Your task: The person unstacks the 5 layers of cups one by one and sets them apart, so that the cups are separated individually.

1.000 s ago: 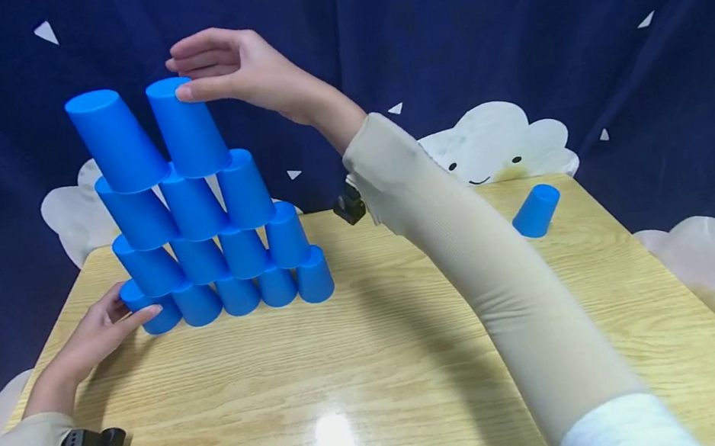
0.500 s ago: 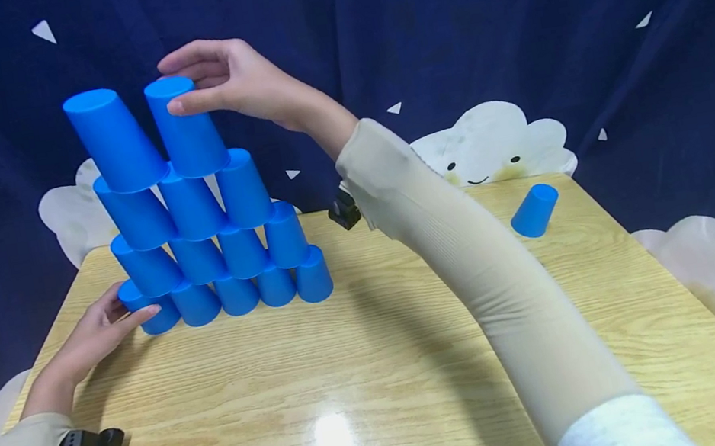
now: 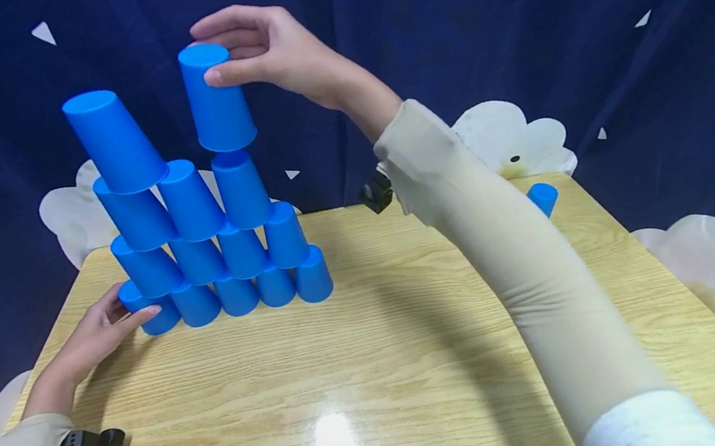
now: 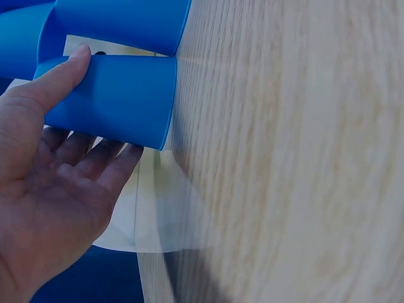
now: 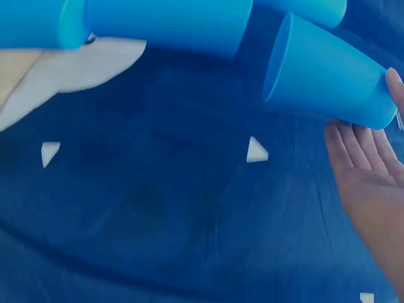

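Raised above the right side of a stacked pyramid of upside-down blue cups (image 3: 187, 198), a blue cup (image 3: 218, 105) is held near its closed end by my right hand (image 3: 279, 46). The thumb lies on its near side and the fingers behind. In the right wrist view that cup (image 5: 328, 79) is tilted, its open rim apart from the stacked cups (image 5: 167, 22). At the bottom row's left end, my left hand (image 3: 93, 336) holds the corner cup (image 3: 159, 314). The left wrist view has the thumb on one side of this cup (image 4: 113, 98) and fingers along the other.
One blue cup (image 3: 543, 198) stands alone at the table's far right, partly hidden by the right sleeve (image 3: 498, 233). A single cup (image 3: 115, 141) tops the pyramid's left side. The wooden table (image 3: 274, 405) ends at a dark blue curtain (image 3: 453, 24) with white cloud shapes.
My right hand has closed on the right-hand top cup, lifted it off the third row and moved it right. The left hand has stayed at the corner cup.
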Demonstrator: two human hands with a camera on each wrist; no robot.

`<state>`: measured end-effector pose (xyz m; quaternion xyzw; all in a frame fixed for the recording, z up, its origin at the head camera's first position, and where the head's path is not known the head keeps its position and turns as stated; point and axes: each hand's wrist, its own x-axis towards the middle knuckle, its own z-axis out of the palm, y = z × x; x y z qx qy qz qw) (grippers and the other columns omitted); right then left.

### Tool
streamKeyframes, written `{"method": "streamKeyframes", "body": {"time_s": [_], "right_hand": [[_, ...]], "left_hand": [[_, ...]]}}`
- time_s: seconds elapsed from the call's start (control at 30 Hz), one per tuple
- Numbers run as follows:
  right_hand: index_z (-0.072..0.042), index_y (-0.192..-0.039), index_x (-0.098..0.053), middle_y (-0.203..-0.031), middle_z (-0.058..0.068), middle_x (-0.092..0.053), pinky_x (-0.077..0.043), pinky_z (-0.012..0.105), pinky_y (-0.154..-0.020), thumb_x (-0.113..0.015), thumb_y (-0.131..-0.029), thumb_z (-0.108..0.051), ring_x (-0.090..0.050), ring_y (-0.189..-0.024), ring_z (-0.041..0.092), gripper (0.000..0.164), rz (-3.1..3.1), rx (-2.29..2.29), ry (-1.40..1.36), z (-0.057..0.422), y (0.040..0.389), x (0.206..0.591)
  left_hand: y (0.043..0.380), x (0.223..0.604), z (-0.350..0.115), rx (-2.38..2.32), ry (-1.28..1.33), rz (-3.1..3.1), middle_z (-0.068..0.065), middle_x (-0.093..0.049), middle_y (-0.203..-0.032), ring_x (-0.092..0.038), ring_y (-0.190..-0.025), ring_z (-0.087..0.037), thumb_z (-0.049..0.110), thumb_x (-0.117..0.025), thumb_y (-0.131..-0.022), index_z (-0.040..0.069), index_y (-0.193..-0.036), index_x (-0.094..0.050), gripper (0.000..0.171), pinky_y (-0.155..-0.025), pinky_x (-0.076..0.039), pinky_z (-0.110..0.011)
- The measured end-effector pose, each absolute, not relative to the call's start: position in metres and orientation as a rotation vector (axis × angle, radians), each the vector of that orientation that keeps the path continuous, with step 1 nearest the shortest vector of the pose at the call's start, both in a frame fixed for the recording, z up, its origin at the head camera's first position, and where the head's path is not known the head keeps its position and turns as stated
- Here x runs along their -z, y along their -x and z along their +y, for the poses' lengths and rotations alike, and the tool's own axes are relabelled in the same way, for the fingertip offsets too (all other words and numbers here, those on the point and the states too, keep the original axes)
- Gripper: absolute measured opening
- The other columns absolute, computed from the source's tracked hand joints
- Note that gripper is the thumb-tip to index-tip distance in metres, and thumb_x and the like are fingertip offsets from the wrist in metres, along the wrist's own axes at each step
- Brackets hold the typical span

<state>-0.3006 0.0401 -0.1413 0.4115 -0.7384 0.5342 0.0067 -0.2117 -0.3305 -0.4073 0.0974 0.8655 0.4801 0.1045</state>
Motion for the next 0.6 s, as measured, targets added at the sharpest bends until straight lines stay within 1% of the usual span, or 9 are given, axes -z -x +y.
{"method": "streamKeyframes", "body": {"time_s": [0.17, 0.37, 0.5, 0.6], "right_hand": [[0.001, -0.137, -0.051, -0.136, 0.008, -0.057, -0.045, 0.027, -0.102, -0.072, -0.087, -0.007, -0.058, -0.120, 0.015, 0.055, -2.349, -1.648, -1.174, 0.077, 0.304, 0.145], [-0.002, -0.136, -0.054, -0.135, 0.009, -0.057, -0.046, 0.031, -0.103, -0.073, -0.088, -0.008, -0.058, -0.120, 0.021, 0.053, -2.450, -1.670, -0.978, 0.123, 0.310, 0.159], [-0.001, -0.135, -0.055, -0.130, 0.011, -0.060, -0.048, 0.033, -0.101, -0.074, -0.087, -0.007, -0.060, -0.115, 0.023, 0.053, -2.517, -1.707, -0.855, 0.154, 0.312, 0.173], [0.000, -0.136, -0.054, -0.125, 0.012, -0.061, -0.049, 0.032, -0.099, -0.075, -0.086, -0.006, -0.061, -0.111, 0.022, 0.054, -2.577, -1.700, -0.779, 0.176, 0.313, 0.184]], "left_hand": [[0.211, 0.406, -0.330, -1.414, -0.284, 2.554, -0.037, -0.025, -0.150, -0.026, -0.133, -0.060, 0.028, -0.054, -0.102, -0.001, -0.156, -0.006, 0.077, -0.100, -0.023, -0.077], [0.210, 0.406, -0.332, -1.408, -0.279, 2.560, -0.037, -0.025, -0.150, -0.026, -0.132, -0.059, 0.028, -0.054, -0.102, 0.000, -0.156, -0.006, 0.077, -0.099, -0.024, -0.077], [0.209, 0.406, -0.333, -1.410, -0.276, 2.559, -0.037, -0.024, -0.150, -0.026, -0.132, -0.059, 0.028, -0.054, -0.102, 0.000, -0.156, -0.006, 0.077, -0.099, -0.024, -0.078], [0.208, 0.405, -0.334, -1.414, -0.281, 2.561, -0.037, -0.025, -0.150, -0.026, -0.132, -0.059, 0.027, -0.054, -0.102, -0.001, -0.155, -0.006, 0.077, -0.099, -0.024, -0.078]]}}
